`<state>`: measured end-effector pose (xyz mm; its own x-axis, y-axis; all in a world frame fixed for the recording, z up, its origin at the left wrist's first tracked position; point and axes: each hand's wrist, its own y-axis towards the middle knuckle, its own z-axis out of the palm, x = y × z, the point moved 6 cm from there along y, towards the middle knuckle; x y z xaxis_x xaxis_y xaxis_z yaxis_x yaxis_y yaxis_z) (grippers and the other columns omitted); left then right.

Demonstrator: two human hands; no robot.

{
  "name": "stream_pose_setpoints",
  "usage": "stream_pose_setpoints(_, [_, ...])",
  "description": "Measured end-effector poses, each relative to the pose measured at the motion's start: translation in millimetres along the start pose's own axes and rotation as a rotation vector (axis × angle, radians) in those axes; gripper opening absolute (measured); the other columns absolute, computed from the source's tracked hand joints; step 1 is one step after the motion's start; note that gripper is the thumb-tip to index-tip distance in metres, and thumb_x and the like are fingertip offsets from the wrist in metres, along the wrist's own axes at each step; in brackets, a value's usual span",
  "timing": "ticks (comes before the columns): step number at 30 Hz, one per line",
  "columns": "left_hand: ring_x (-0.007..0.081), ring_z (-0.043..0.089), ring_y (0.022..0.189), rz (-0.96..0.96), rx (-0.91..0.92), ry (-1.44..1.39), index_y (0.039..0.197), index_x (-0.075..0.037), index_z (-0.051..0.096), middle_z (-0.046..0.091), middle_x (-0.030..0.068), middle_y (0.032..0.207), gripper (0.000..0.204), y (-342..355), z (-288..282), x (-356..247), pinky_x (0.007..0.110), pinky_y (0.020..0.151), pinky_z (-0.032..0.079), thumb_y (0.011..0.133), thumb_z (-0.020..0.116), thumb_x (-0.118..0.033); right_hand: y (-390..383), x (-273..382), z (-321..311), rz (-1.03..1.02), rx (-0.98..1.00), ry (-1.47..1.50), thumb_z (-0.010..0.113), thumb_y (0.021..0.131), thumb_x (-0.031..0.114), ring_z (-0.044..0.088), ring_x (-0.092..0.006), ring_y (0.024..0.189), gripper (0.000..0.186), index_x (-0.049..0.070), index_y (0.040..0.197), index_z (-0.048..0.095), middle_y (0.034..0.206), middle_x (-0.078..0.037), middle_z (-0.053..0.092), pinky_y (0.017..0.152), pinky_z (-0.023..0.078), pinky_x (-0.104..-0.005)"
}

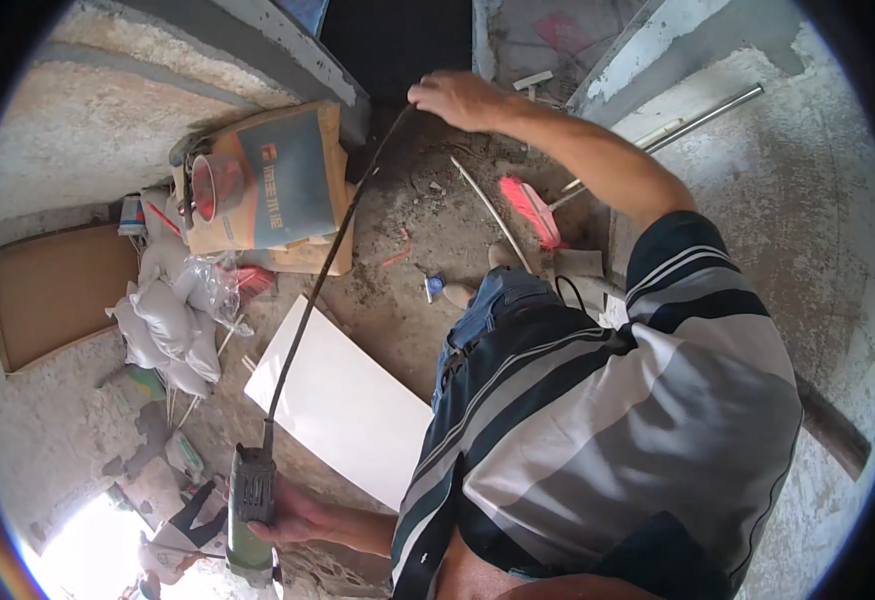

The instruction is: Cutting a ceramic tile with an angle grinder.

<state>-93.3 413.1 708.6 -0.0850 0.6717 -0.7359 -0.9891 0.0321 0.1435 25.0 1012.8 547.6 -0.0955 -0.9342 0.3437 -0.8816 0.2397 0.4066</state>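
Observation:
My left hand (303,515), at the bottom, is closed round a green and dark grey handheld tool (250,510) with a vented housing. A long black shaft (306,320) runs from the tool up to the top middle, bending slightly. At its far end, my right hand (448,100) has its fingers closed on the shaft, with my arm stretched out over the floor. A large white sheet (343,400) lies on the floor beside the shaft, below my body.
Stacked paper sacks (298,180) with a bucket (216,185) on top, white bags (163,320) and a brown board (53,295) line the left wall. A red broom (528,210) and poles (488,210) are at right. A dark doorway (398,40) opens at the top.

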Motion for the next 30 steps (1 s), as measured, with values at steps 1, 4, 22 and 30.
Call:
stream_pose_setpoints(1, [0.0369,0.045,0.127,-0.010,0.009,-0.005,0.125,0.000,0.054,0.056,0.0169,0.129,0.067,1.7,-4.0,1.2,0.058,0.115,0.022,0.068,0.078,-0.024,4.8,3.1,-14.9,-0.025,-0.032,-0.051,0.053,0.094,0.022,0.063,-0.0341,0.088,0.015,0.012,0.105,0.056,0.092,-0.012,0.062,0.071,0.053,-0.0451])
stream_pose_setpoints(4, [0.0357,0.047,0.127,-0.036,0.021,-0.038,0.128,0.000,0.052,0.055,0.0159,0.131,0.067,7.7,-7.8,7.1,0.056,0.114,0.025,0.070,0.077,-0.025,19.4,10.9,-64.8,0.020,-0.070,-0.134,0.057,0.093,0.019,0.063,-0.0346,0.087,0.014,0.009,0.103,0.058,0.090,-0.013,0.062,0.072,0.052,-0.0432])
stream_pose_setpoints(22, [0.0343,0.049,0.125,-0.273,0.096,-0.242,0.123,-0.001,0.057,0.058,0.0155,0.127,0.065,34.7,-24.5,58.4,0.055,0.114,0.026,0.067,0.082,-0.021,-45.2,107.7,-255.2,-0.165,-0.505,0.237,0.062,0.087,0.005,0.063,-0.0381,0.073,0.017,0.004,0.102,0.056,0.083,-0.016,0.062,0.060,0.049,-0.0421])
stream_pose_setpoints(30, [0.0312,0.051,0.123,-0.358,0.150,-0.341,0.125,0.000,0.054,0.059,0.0131,0.125,0.063,46.4,-15.3,84.1,0.055,0.115,0.027,0.070,0.080,-0.019,-80.5,207.3,-304.6,0.193,-0.281,-0.403,0.058,0.086,0.000,0.060,-0.0278,0.065,0.012,-0.002,0.098,0.059,0.078,-0.015,0.060,0.059,0.047,-0.0347])
